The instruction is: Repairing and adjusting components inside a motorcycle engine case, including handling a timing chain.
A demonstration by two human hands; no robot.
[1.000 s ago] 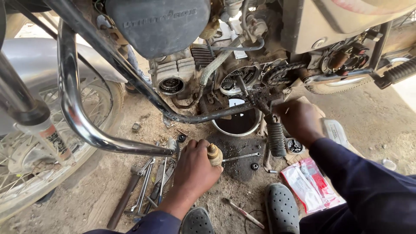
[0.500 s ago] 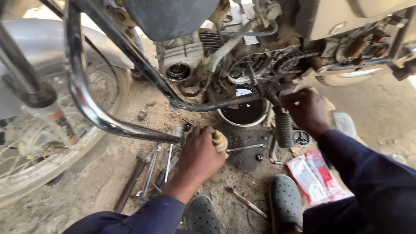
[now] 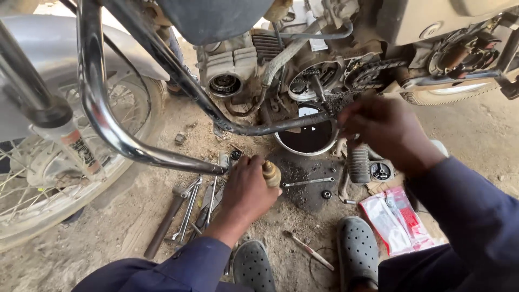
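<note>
My left hand point(image 3: 247, 190) is closed around a tool with a rounded wooden handle point(image 3: 271, 173), low over the dirt floor. My right hand point(image 3: 383, 128) reaches up to the motorcycle's open engine side, fingers curled near the frame tube point(image 3: 281, 128) and the ribbed rubber footpeg point(image 3: 358, 164); what it grips is hidden. A round bowl of dark oil point(image 3: 308, 138) sits under the engine, between the two hands. The exposed sprocket and chain point(image 3: 373, 73) are just above my right hand.
Several spanners and a hammer point(image 3: 189, 208) lie on the ground left of my left hand. A loose spanner point(image 3: 308, 182) and a small nut rest on an oily patch. The chrome crash guard point(image 3: 102, 108), front wheel point(image 3: 48, 189), red-white packet point(image 3: 397, 219) and my grey clogs point(image 3: 357, 249) surround the spot.
The view has shifted closer and lower toward the engine. My right hand stays at the frame by the footpeg; my left hand keeps the wooden-handled tool near the ground.
</note>
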